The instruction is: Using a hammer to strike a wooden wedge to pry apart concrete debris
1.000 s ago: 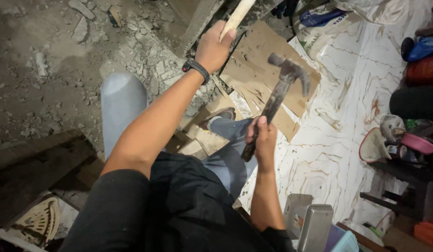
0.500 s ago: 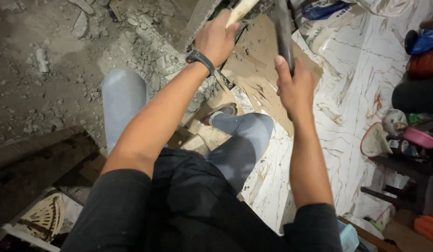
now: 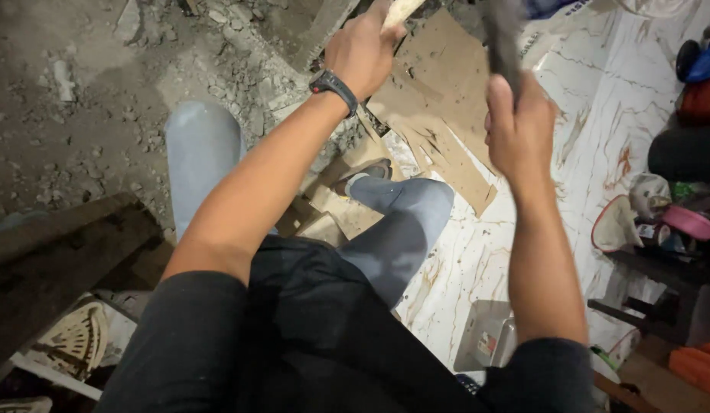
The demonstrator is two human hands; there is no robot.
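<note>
The left hand [image 3: 364,52] was closed round a pale wooden stake [image 3: 401,11] at the far edge, above the brown cardboard sheets [image 3: 439,115]. The right hand [image 3: 521,134], just right and nearer, gripped a dark, blurred hammer handle [image 3: 502,42] pointing upward.

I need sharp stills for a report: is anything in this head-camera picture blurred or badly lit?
In the head view, the dark hammer handle in the right hand is smeared by motion blur, its head out of frame; the left hand and the pale wooden piece it grips look sharper; the rubble is dim, and the marble-patterned floor brighter.
</note>
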